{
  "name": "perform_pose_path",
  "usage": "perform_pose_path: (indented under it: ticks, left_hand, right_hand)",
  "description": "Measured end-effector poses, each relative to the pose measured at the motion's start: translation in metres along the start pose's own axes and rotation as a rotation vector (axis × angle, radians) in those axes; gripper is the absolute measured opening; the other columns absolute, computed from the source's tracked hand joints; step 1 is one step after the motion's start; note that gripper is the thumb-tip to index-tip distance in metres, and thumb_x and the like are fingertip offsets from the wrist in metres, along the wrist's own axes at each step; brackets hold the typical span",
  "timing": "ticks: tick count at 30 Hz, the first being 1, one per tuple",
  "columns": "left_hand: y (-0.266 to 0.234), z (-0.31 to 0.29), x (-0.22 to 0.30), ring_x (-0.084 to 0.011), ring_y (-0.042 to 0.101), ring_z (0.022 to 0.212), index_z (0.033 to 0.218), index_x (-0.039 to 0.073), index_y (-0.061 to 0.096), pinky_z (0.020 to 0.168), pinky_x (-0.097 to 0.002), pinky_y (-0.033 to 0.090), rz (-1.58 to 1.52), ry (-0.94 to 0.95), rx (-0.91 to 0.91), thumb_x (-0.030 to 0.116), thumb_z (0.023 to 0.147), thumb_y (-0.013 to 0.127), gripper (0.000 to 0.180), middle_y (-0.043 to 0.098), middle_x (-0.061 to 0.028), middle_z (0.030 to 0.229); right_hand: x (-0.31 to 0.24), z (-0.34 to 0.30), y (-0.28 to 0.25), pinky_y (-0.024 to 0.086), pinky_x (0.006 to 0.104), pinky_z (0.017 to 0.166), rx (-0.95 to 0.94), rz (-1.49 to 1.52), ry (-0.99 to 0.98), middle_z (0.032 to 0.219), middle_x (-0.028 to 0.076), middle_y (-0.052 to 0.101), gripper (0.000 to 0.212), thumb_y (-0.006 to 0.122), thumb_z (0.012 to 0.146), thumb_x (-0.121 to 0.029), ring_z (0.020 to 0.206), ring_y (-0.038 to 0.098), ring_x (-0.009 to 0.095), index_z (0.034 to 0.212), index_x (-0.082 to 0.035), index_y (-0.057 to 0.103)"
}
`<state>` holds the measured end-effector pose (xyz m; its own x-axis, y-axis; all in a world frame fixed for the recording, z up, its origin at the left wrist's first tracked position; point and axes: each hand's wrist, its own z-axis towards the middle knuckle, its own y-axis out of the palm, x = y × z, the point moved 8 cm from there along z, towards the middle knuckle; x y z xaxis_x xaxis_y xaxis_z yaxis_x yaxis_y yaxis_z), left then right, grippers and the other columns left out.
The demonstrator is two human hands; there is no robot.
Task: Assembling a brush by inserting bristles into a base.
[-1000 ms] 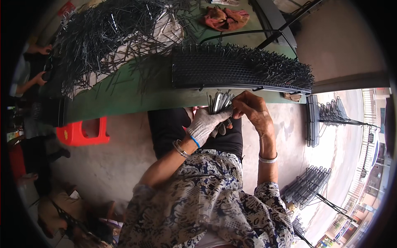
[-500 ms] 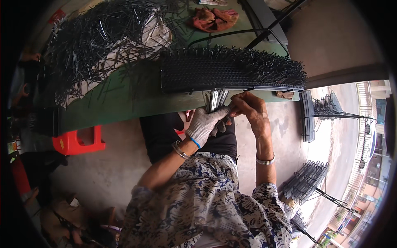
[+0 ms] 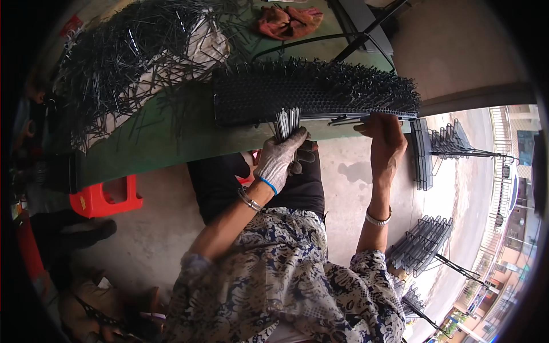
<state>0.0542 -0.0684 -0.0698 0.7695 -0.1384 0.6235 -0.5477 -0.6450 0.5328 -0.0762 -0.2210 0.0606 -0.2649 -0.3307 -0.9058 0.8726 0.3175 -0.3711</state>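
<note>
My left hand (image 3: 280, 157), in a pale knit glove with a blue cuff, is closed around an upright bundle of thin silvery metal strips (image 3: 287, 121). The bundle's tops reach the front edge of a long black perforated block (image 3: 263, 97), whose holes hold many dark upright pins on the far and right side. My bare right hand (image 3: 387, 140) is at the block's front edge, toward its right end. Its fingers are curled and partly hidden, so what they hold cannot be made out. A few dark thin strips (image 3: 345, 120) lie just left of those fingertips.
A large heap of dark thin strips (image 3: 131, 63) lies on pale cloth on the green table (image 3: 131, 151). A reddish cloth (image 3: 290, 23) sits behind the block. Below the table's left stands a red stool (image 3: 106, 200). Wire racks (image 3: 423, 243) stand at the right. Another person is at lower left.
My right hand has moved right, away from my left hand, to the block's front edge. My left hand has shifted slightly left with the bundle. The whole view has drifted a little.
</note>
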Motion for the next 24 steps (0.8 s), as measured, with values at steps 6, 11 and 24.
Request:
perform_pose_path:
  ticks: [6, 11, 24]
  left_hand:
    - [-0.004, 0.023, -0.013, -0.0204, 0.071, 0.072, 0.110, 0.003, 0.059, 0.054, -0.0312, 0.057, -0.173, -0.093, -0.055, 0.028, 0.097, 0.058, 0.028, 0.071, -0.0144, 0.093]
    - [-0.003, 0.030, -0.022, -0.0238, 0.071, 0.078, 0.111, 0.002, 0.060, 0.065, -0.0389, 0.060, -0.304, -0.086, -0.135, 0.024, 0.099, 0.054, 0.025, 0.070, -0.0156, 0.095]
    - [0.005, 0.022, -0.012, -0.0232, 0.069, 0.074, 0.101, 0.002, 0.060, 0.067, -0.0387, 0.060, -0.386, -0.091, -0.160, 0.018, 0.097, 0.056, 0.018, 0.068, -0.0150, 0.090]
  right_hand:
    - [0.010, 0.022, -0.001, 0.056, 0.0262, 0.071, 0.191, -0.070, -0.174, 0.080, 0.009, 0.071, 0.009, 0.056, 0.094, -0.003, 0.074, 0.070, 0.015, 0.096, 0.002, 0.062]
    - [0.014, 0.023, 0.009, 0.056, 0.0253, 0.069, 0.212, -0.146, -0.256, 0.078, 0.009, 0.070, 0.006, 0.056, 0.094, -0.003, 0.074, 0.069, 0.013, 0.095, 0.000, 0.061]
    - [0.017, 0.019, 0.024, 0.052, 0.0234, 0.065, 0.215, -0.340, -0.318, 0.078, 0.006, 0.071, 0.006, 0.056, 0.096, -0.008, 0.073, 0.069, 0.011, 0.098, -0.004, 0.059]
